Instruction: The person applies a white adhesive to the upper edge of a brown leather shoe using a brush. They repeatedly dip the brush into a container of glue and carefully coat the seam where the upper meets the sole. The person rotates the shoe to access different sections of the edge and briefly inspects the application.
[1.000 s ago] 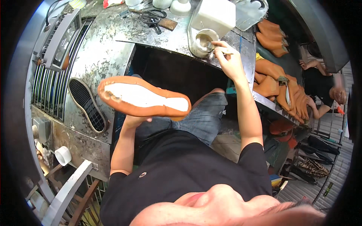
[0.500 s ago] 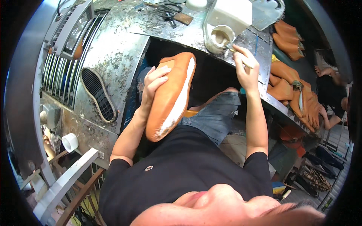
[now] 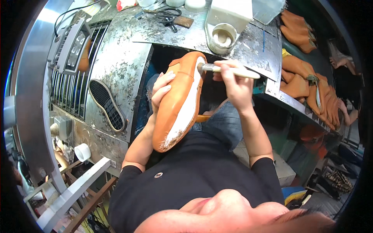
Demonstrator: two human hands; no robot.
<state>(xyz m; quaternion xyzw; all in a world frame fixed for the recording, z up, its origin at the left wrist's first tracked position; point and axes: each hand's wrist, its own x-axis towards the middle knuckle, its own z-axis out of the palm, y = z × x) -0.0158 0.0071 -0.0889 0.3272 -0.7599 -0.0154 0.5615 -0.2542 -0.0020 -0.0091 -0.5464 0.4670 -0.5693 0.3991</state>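
My left hand (image 3: 160,88) grips an orange-brown shoe upper (image 3: 171,116) from its left side, the toe end pointing down toward me. A white coating covers the strip of its underside that faces right. My right hand (image 3: 235,83) is closed round the pale handle of a brush (image 3: 233,71). The bristles touch the white underside near the shoe's far end. Beyond the brush, a small tub (image 3: 222,38) with off-white contents stands on the metal bench. A black sole (image 3: 107,105) with a pale rim lies on the bench to the left.
A lamp (image 3: 72,46) sits by a metal grate at the left. Scissors (image 3: 165,14) and a white container (image 3: 229,14) are at the back of the bench. Several orange shoe uppers (image 3: 297,73) lie at the right, near another person's hand (image 3: 344,110).
My right hand has brought the brush from beside the tub leftward and nearer, onto the shoe upper. My left hand keeps its hold on the shoe upper; the whole view has shifted slightly.
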